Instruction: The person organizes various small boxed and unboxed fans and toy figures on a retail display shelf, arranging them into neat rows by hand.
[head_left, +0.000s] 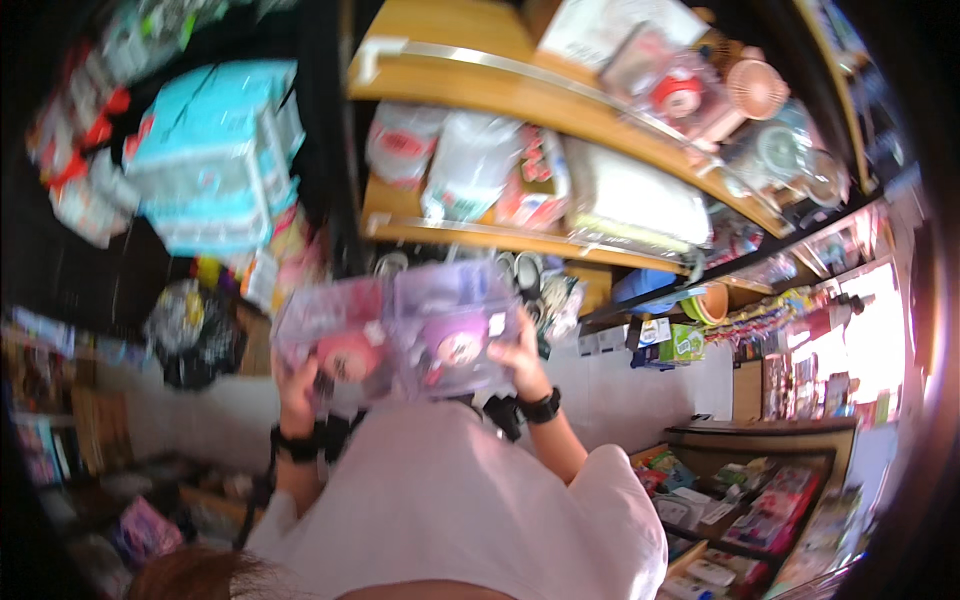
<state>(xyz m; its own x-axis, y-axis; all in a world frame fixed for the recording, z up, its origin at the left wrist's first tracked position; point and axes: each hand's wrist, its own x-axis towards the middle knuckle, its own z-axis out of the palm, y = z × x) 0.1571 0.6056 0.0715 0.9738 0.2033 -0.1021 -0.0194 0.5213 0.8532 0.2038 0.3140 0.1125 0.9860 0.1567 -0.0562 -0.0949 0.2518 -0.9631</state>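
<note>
Two clear plastic packages are held side by side in front of my chest. The left package (337, 337) shows a round red-pink item, and the right package (454, 330) shows a round purple-pink one. My left hand (298, 382) grips the outer left edge of the pair, its thumb on the front. At the right side my right hand (521, 356) holds the other package, thumb across its face. What the fingers do behind the packages is hidden. A similar package with a red round item (677, 94) lies on the upper shelf.
Wooden shelves (480, 71) with metal rails rise ahead, bearing bagged goods and a pink handheld fan (756, 88). Large turquoise packs (210, 157) are at the upper left. A black plastic bag (193, 337) sits below them. Wooden display bins (780, 431) with packaged goods stand at right.
</note>
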